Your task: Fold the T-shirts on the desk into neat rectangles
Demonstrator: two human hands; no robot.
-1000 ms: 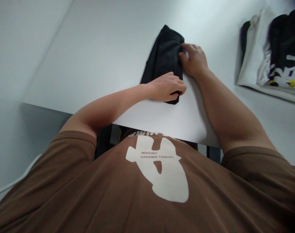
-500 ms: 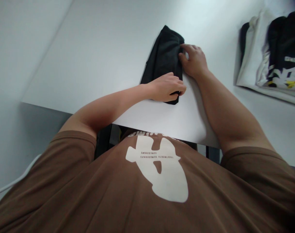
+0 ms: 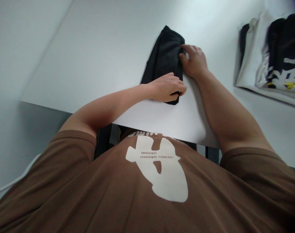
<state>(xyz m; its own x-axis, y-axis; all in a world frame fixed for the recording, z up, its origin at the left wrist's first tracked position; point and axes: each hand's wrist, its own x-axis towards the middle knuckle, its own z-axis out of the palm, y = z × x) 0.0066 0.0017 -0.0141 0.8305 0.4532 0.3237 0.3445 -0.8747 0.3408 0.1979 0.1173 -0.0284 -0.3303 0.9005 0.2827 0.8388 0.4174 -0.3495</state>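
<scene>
A folded black garment (image 3: pixel 165 51) lies on the white table in front of me, narrow and roughly upright in the head view. Its exact kind does not show. Across its near end reaches my left hand (image 3: pixel 168 88), with fingers and thumb closed on the right edge near the lower corner. My right hand (image 3: pixel 194 61) grips the same edge farther up, its thumb and fingertips at the far right corner. Part of the cloth is hidden under my left hand and wrist.
To the right on the white table (image 3: pixel 96 64) sits a stack of folded clothes (image 3: pixel 252 61), white and black, with a printed black-and-white piece on top. The table's front edge runs close to my body. A white cable (image 3: pixel 18 178) hangs at lower left.
</scene>
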